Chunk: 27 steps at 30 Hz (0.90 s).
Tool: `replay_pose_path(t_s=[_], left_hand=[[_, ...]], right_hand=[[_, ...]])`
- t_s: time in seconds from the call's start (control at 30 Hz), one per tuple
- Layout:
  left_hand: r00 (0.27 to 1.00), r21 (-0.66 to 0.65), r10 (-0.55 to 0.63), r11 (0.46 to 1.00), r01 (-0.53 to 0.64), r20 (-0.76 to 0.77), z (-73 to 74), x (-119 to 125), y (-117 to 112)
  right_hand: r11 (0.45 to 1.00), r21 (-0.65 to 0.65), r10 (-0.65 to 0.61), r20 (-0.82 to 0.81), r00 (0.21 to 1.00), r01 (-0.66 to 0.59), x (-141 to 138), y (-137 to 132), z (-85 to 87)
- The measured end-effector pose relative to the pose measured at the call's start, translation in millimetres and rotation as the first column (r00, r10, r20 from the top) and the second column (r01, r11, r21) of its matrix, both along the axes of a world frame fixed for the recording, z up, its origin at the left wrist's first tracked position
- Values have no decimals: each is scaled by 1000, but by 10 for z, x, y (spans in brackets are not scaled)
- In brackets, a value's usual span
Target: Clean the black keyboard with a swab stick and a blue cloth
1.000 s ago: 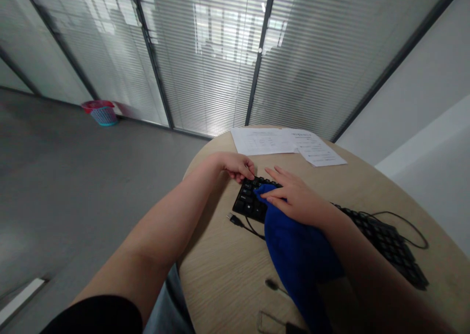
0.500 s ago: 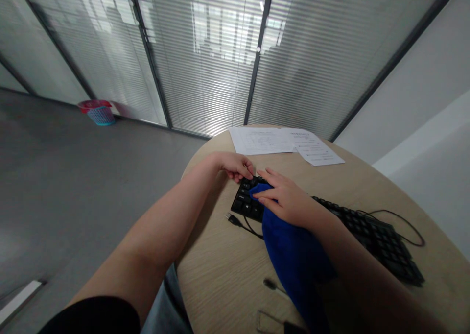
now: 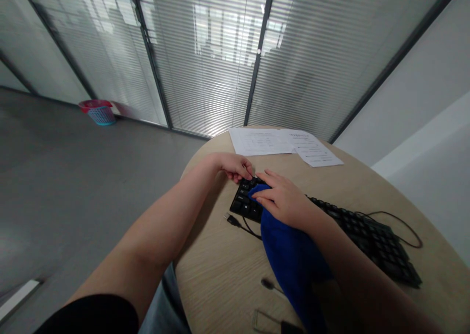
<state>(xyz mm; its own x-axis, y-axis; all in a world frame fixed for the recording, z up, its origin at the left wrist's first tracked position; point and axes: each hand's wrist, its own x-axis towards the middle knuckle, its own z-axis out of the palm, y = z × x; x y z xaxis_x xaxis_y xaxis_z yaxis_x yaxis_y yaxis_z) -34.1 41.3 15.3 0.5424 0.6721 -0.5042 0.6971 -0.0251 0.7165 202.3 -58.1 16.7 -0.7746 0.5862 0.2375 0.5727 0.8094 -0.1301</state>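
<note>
A black keyboard (image 3: 370,236) lies across a round wooden table (image 3: 220,270). My left hand (image 3: 237,166) curls over the keyboard's far left corner and grips it. My right hand (image 3: 284,199) lies flat, fingers stretched out, pressing a blue cloth (image 3: 290,255) onto the keys at the left end. The cloth trails back toward me under my right forearm and hides the middle of the keyboard.
Two printed paper sheets (image 3: 282,143) lie at the table's far edge. The keyboard's cable with its USB plug (image 3: 231,220) runs over the table near my left arm. Small dark items (image 3: 270,285) sit near the front edge. A pink and blue basket (image 3: 98,111) stands on the floor by the glass wall.
My right hand and the blue cloth have slid a little to the left along the keys, closer to my left hand. The left hand keeps its hold on the corner.
</note>
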Motion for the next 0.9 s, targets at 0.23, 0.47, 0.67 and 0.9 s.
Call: replay_pose_path(t_s=[0.23, 0.47, 0.67, 0.9], left_hand=[[1000, 1, 5, 1000, -5, -8, -4, -8, 9], [1000, -15, -10, 1000, 10, -14, 12, -8, 5], [1000, -15, -18, 1000, 18, -1, -40, -20, 44], [1000, -12, -28, 1000, 28, 6, -56, -30, 60]], right_hand=[[1000, 11, -28, 16, 999, 28, -6, 2, 17], [996, -54, -74, 1, 997, 73, 36, 3, -2], [990, -129, -57, 9, 998, 57, 174, 28, 82], [995, -102, -13, -27, 1000, 11, 130, 8, 39]])
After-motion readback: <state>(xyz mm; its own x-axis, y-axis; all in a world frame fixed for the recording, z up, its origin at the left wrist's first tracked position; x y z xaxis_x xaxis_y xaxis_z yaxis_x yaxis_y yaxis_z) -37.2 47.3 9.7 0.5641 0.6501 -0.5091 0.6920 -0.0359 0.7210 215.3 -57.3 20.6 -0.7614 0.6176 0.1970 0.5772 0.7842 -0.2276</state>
